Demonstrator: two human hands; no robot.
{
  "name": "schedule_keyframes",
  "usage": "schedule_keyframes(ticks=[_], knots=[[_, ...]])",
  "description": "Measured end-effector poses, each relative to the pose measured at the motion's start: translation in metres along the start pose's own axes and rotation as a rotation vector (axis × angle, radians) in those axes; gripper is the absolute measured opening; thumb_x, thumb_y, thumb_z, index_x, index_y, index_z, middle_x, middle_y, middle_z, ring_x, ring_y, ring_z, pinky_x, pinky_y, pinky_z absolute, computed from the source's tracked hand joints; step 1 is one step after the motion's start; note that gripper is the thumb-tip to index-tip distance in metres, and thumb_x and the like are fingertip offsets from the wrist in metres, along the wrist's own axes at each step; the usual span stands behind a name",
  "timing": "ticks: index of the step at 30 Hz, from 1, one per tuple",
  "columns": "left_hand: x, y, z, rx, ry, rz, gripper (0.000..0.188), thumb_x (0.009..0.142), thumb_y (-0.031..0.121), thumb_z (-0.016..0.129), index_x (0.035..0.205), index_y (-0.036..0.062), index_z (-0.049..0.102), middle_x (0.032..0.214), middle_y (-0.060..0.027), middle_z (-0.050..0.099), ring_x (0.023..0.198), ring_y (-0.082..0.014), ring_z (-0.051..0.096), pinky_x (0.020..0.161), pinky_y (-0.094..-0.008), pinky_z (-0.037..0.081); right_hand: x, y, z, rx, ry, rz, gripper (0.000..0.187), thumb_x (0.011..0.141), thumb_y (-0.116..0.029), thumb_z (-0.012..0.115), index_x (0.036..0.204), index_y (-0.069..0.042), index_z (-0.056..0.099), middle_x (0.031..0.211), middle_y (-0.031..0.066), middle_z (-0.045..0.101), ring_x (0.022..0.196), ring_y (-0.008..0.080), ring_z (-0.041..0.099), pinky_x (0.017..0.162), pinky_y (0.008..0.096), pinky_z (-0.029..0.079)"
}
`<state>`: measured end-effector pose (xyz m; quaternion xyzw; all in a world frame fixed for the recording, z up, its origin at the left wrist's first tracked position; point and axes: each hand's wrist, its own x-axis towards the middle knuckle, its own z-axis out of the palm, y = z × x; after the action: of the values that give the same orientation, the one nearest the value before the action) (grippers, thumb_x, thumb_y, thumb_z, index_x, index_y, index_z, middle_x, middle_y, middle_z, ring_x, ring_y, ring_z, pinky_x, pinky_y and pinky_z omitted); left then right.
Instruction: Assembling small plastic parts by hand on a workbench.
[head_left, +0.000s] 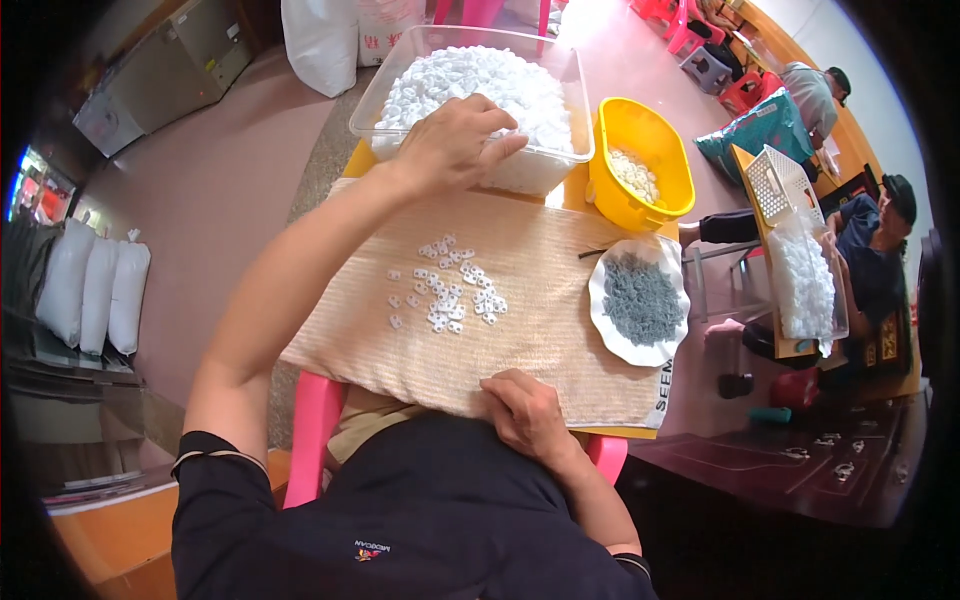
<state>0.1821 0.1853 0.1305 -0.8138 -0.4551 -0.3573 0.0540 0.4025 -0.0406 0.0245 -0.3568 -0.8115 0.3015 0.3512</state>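
Beyond a beige cloth (360,340), one clear rectangular plastic bin (578,100) of white pieces (480,85) runs lengthwise left to right.
One yellow oval basin (650,120) holds cream pieces (634,176); one scalloped white dish (603,318), grey bits (642,300). The left hand (455,140), thumb apart, overhangs the bin's rim, grip impossible to tell; the right hand (530,410) curls its fingers together at the cloth's edge. White two-holed plastic pieces (445,295), overlapping beyond count, lie mid-cloth, pointing variously.
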Motion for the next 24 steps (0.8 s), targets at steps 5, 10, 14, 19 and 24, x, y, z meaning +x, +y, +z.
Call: schedule_keyframes(ticks=[5, 10, 14, 19, 24], knots=[[0.035, -0.036, 0.005, -0.209, -0.373, -0.106, 0.037, 0.096, 0.036, 0.056, 0.11, 0.0025, 0.066, 0.103, -0.014, 0.066, 0.1, -0.0279, 0.06, 0.088, -0.0365, 0.048, 0.004, 0.0, -0.003, 0.018, -0.019, 0.028, 0.017, 0.079, -0.002, 0.066, 0.095, -0.002, 0.062, 0.084, 0.0137, 0.063, 0.075, 0.0341, 0.063, 0.064, 0.0412, 0.05], [0.047, -0.043, 0.001, -0.166, -0.433, -0.124, 0.039, 0.089, 0.034, 0.066, 0.115, 0.0043, 0.065, 0.106, -0.014, 0.066, 0.101, -0.0244, 0.062, 0.088, -0.0335, 0.049, 0.006, 0.006, -0.004, 0.038, -0.004, 0.071, 0.019, 0.077, 0.005, 0.069, 0.095, 0.0, 0.064, 0.087, 0.0146, 0.064, 0.074, 0.0311, 0.065, 0.064, 0.0358, 0.052], [0.037, -0.061, 0.003, -0.254, -0.295, -0.125, 0.038, 0.085, 0.029, 0.071, 0.114, 0.0051, 0.065, 0.105, -0.0136, 0.066, 0.101, -0.0232, 0.061, 0.088, -0.0328, 0.049, 0.016, -0.003, -0.013, 0.022, -0.021, 0.099, 0.02, 0.077, 0.006, 0.068, 0.096, 0.0, 0.064, 0.088, 0.0148, 0.064, 0.073, 0.0305, 0.065, 0.063, 0.0352, 0.052], [0.023, -0.084, -0.004, -0.302, -0.167, -0.096, 0.032, 0.086, 0.026, 0.069, 0.106, 0.0012, 0.067, 0.096, -0.0116, 0.067, 0.094, -0.0191, 0.062, 0.081, -0.0313, 0.05, 0.049, -0.021, -0.057, -0.22, 0.034, -0.041, 0.025, 0.074, 0.009, 0.07, 0.097, -0.001, 0.063, 0.09, 0.0147, 0.064, 0.073, 0.0268, 0.066, 0.063, 0.0313, 0.052], [0.016, -0.074, -0.019, -0.339, -0.08, -0.147, 0.027, 0.081, 0.021, 0.068, 0.1, 0.002, 0.07, 0.097, -0.0201, 0.069, 0.091, -0.0297, 0.066, 0.082, -0.0383, 0.051, 0.123, -0.021, -0.103, -0.425, 0.155, -0.176, 0.02, 0.079, 0.008, 0.068, 0.097, 0.001, 0.063, 0.085, 0.0119, 0.064, 0.075, 0.0179, 0.063, 0.067, 0.026, 0.05]])
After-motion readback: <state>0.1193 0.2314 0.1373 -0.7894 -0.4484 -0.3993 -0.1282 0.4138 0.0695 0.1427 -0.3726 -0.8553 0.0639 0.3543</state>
